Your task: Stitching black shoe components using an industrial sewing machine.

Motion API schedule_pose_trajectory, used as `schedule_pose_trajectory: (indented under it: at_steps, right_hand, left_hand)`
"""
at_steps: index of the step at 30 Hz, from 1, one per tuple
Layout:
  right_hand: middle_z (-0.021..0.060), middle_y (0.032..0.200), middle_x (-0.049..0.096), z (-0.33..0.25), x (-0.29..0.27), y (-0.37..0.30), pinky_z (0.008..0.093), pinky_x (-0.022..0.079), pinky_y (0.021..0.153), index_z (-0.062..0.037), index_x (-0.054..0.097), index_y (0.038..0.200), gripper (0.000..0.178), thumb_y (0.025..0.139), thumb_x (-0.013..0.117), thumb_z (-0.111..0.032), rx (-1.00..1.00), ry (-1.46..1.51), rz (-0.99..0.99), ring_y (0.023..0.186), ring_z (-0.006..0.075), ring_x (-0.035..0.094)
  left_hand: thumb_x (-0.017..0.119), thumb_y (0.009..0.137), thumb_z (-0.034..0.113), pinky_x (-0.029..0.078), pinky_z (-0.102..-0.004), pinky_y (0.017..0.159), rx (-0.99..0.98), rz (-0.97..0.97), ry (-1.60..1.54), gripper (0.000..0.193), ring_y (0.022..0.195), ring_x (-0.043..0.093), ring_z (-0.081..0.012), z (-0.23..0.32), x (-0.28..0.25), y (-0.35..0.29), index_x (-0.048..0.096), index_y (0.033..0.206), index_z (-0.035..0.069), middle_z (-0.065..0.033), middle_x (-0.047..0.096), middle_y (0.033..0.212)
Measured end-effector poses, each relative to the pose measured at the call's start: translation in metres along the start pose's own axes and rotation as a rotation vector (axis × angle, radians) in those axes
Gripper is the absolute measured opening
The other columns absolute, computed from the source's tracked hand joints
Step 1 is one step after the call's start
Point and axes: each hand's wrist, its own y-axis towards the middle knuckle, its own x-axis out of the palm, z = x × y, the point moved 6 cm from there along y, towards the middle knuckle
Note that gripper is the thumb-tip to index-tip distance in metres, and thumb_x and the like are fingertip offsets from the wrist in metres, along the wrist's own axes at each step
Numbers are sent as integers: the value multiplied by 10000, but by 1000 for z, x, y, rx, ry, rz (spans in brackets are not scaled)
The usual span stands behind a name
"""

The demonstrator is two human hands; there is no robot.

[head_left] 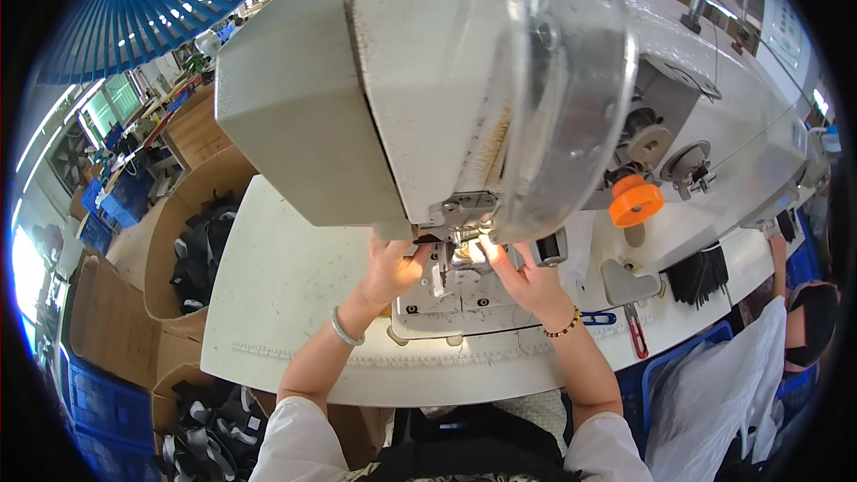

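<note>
Under the head of a large pale industrial sewing machine (428, 80), both my hands are raised to the lit needle area (469, 236). My left hand (391, 270), a bangle at its wrist, is closed at the left of the needle; its fingertips go behind the machine's lower edge. A dark sliver shows by those fingers, too small to name. From the right, my right hand (528, 284), with a beaded bracelet, reaches in with bent fingers close to the presser foot. What its fingertips press on is hidden. The metal needle plate (460, 299) lies below both hands.
Small scissors with red handles (636, 332) and a blue-handled tool (598, 318) lie right of my forearm. Dark strips (699, 277) rest farther right. Cardboard boxes (165, 250) with black pieces stand left. A co-worker's arm (778, 263) shows at far right. A blue fan (152, 0) hangs upper left.
</note>
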Motion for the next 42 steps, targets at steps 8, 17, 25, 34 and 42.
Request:
schedule_pose_trajectory:
  at_steps: [8,17,25,34,42]
  right_hand:
    - [170,773,535,1,-1,8,392,430,671,30,524,890,165,883,462,-123,38,73,156,726,345,518]
    - [117,788,602,-54,-40,-73,360,458,637,-15,566,805,71,748,595,-46,246,-439,-218,700,292,571]
    - [126,1022,549,5,-75,-173,426,360,922,2,540,1018,258,768,542,-60,301,-1033,-280,1013,270,509]
    - [124,796,564,-1,-76,-150,322,465,584,-16,554,956,159,806,539,31,524,-270,-10,660,264,565]
    - [53,687,487,-70,-29,-72,291,409,500,-103,588,1136,386,761,667,-155,147,-309,-186,563,193,503]
  left_hand:
    - [598,723,-78,440,-325,711,-266,161,-125,207,833,549,-206,-42,-6,-4,598,907,17,-63,597,890]
    - [620,790,5,359,-158,560,-448,314,122,126,587,451,-25,-8,-181,13,612,915,-10,25,554,674]
    - [691,681,93,257,-196,443,-910,-545,-252,214,511,368,-11,29,-113,2,517,575,27,74,428,538]
    - [672,751,189,321,-195,461,-915,-929,-376,290,490,378,-24,47,-16,-12,532,544,41,59,370,502]
    - [671,757,173,155,-239,424,-920,-885,-347,449,485,211,-10,56,-5,-10,328,477,98,94,237,506]
